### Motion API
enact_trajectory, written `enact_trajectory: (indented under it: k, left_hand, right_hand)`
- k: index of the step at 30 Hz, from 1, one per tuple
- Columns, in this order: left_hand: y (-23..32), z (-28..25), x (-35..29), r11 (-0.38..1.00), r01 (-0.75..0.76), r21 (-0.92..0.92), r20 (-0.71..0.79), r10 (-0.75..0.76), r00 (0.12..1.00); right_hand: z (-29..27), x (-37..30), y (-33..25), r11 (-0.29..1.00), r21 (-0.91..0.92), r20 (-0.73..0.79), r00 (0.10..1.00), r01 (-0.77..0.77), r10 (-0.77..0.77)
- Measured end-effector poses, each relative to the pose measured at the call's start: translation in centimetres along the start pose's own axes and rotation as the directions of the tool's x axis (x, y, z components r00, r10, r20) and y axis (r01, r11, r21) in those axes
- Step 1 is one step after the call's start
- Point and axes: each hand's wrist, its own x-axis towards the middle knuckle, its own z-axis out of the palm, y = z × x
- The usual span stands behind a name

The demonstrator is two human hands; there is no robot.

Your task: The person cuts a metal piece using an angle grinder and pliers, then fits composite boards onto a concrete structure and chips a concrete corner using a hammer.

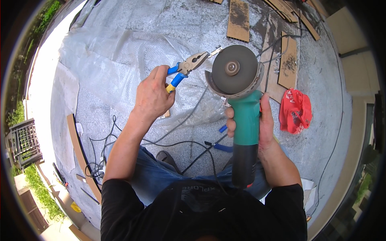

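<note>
My left hand (155, 93) is closed round the blue and yellow handles of a pair of pliers (192, 64). In the jaws of the pliers sits a small silvery metal piece (216, 51), its tip close to the left edge of a dark cutting disc (237, 78). That disc is fitted to a green and black angle grinder (246, 124), which my right hand (265, 124) grips by its body, fingers on the left and thumb on the right. A curved metal guard (217, 89) wraps the near side of the disc. Whether disc and metal piece touch, I cannot tell.
Clear plastic sheeting (120, 60) lies over the grey floor. A red plastic bag (295, 111) is at the right, near brown boards (288, 66). Dark cables (177, 142) run across the floor by my legs. A blue-handled tool (222, 148) lies between my knees.
</note>
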Motion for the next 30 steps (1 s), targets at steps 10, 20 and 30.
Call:
enact_trajectory:
  k: [10, 20, 30]
  left_hand:
    - [0.4, 0.3, -0.1, 0.998, 0.054, -0.04, 0.065, -0.051, 0.997]
    - [0.2, 0.5, -0.1, 0.999, 0.037, 0.003, 0.07, -0.037, 0.997]
    - [-0.1, 0.6, 0.0, 1.0, -0.012, 0.028, 0.01, 0.012, 1.0]
  right_hand:
    - [-0.3, 0.1, -0.3, 0.999, 0.035, 0.026, 0.999, 0.035, -0.036]
    - [0.2, 0.0, -0.5, 0.999, 0.029, 0.011, 0.999, 0.034, -0.034]
    - [-0.2, 0.4, -0.5, 0.999, 0.017, -0.001, 0.999, 0.051, -0.051]
